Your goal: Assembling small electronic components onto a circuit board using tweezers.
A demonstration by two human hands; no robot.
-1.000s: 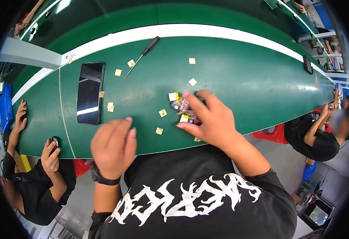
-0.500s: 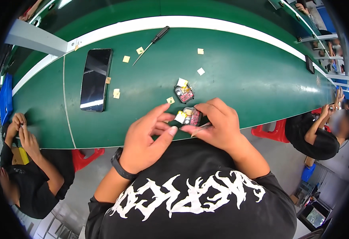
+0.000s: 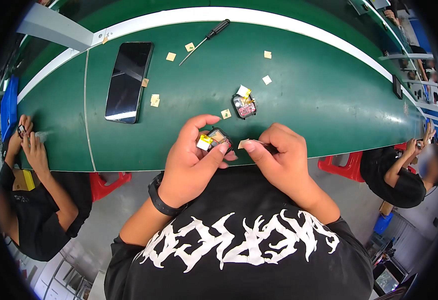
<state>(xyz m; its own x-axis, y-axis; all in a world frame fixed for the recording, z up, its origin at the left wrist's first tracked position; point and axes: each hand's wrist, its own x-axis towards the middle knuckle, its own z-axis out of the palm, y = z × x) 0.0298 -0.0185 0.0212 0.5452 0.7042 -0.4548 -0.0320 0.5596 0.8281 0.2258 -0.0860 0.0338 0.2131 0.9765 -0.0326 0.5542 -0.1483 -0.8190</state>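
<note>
My left hand (image 3: 193, 155) is closed around a small open watch case (image 3: 220, 137), with the thumb across its lower edge. A white battery piece with yellow tape (image 3: 205, 142) sticks out at the case's left side. Just to the right, my right hand (image 3: 283, 152) pinches a small beige sticker (image 3: 244, 143) between thumb and forefinger. Something dark lies under those fingers; I cannot make out what it is. Beyond both hands, a second open watch case (image 3: 245, 107) rests on the green table, showing a red circuit board and a white, yellow-taped piece.
A large black phone (image 3: 129, 82) lies on the green table (image 3: 189, 95) at left. A black screwdriver (image 3: 210, 36) lies at the far side. Several small stickers (image 3: 171, 57) are scattered about. Co-workers sit at both sides, near red stools (image 3: 110, 186).
The watch case has passed from between both hands into my left hand, moving left. My right hand has drawn apart from it with the sticker. The view has shifted slightly.
</note>
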